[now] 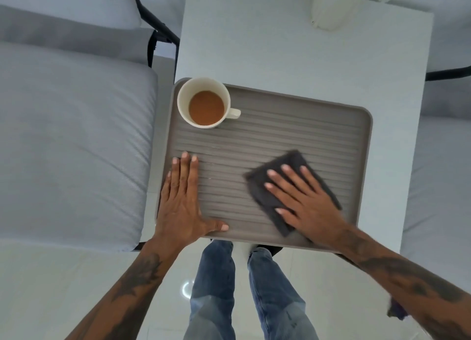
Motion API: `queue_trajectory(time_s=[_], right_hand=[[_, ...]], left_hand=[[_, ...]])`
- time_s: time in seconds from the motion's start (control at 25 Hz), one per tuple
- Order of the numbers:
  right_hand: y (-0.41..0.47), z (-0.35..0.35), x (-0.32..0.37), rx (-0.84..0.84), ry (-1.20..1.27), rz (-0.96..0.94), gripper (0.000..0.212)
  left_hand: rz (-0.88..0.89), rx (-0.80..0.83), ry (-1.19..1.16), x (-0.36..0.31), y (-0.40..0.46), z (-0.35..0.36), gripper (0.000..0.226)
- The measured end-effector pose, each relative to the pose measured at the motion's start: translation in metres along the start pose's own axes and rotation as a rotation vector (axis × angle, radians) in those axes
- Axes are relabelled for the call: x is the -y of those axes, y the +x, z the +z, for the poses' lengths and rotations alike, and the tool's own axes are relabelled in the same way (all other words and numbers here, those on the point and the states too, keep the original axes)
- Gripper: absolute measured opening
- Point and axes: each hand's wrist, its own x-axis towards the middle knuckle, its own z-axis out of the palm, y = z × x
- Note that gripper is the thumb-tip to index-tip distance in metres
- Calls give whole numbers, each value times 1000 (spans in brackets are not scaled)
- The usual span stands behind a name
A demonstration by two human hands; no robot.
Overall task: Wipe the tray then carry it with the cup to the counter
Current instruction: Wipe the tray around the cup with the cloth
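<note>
A grey ribbed tray [293, 130] lies on a small white table [293, 49], overhanging its near edge. A white cup [204, 102] with brown drink stands in the tray's far left corner, handle pointing right. My left hand [182, 202] lies flat with fingers apart on the tray's near left part, holding nothing. My right hand [303, 199] presses flat on a dark grey cloth [265, 199] spread on the tray's near right part; the cloth looks blurred.
A pale grey cushioned seat [71, 141] with a black frame stands to the left of the table. Another seat [441, 176] is to the right. A white object [331, 5] sits at the table's far edge. My legs in jeans stand on the glossy floor [76, 288].
</note>
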Motion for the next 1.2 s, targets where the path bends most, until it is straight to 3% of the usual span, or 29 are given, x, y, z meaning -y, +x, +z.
queue_trajectory(time_s=[0.2,0.48,0.84,1.2], right_hand=[[-23,-2,-21,31,-75,-59,63],[102,8,88,-27,84,-463,57],[-33,-4,-26,75,-85,-421,63],[70,0,51,9,73,-475,55]], left_hand=[[58,63,12,4,-2,-8,156],[33,25,141,-1,-1,-3,148],[-5,69,142,-5,1,-6,163],[4,63,193,-11,2,-6,153]])
